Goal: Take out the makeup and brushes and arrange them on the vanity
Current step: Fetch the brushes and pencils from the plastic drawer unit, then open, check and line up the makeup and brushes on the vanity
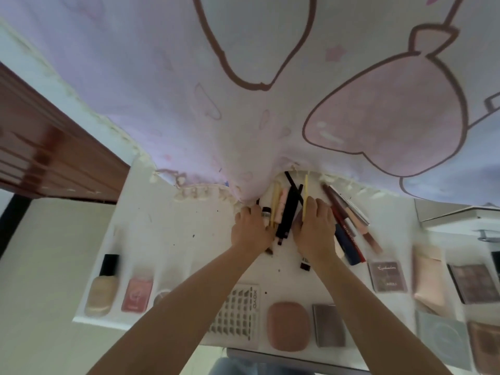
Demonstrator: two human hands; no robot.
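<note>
**Flat items laid out, sticks and pencils still being sorted**

Nearest the front edge of the white vanity (pixel 151 239) a row is judged already arranged: a foundation bottle (pixel 103 289), a pink bottle (pixel 136 293), a lash tray (pixel 236 312), a pink compact (pixel 288 325) and a grey palette (pixel 328 324); to the right a dark eyeshadow palette (pixel 387 277), a peach pouch (pixel 428 277) and further palettes are seen, blurred; no open container is shown, and what the pouch holds cannot be told; behind the row both hands are set on a loose cluster of sticks; the left hand (pixel 250 230) is pressed, fingers curled, against the small tubes at the cluster's left, though whether one is gripped cannot be told; the right hand (pixel 315 228) is closed round a yellow stick (pixel 305 196); between them a black mascara tube (pixel 286 212) lies; just right, a fan of pencils (pixel 349 220) is left unaligned; farthest back a pink printed cloth (pixel 243 90) overhangs the vanity's rear; lining up the sticks is judged the work remaining
</note>
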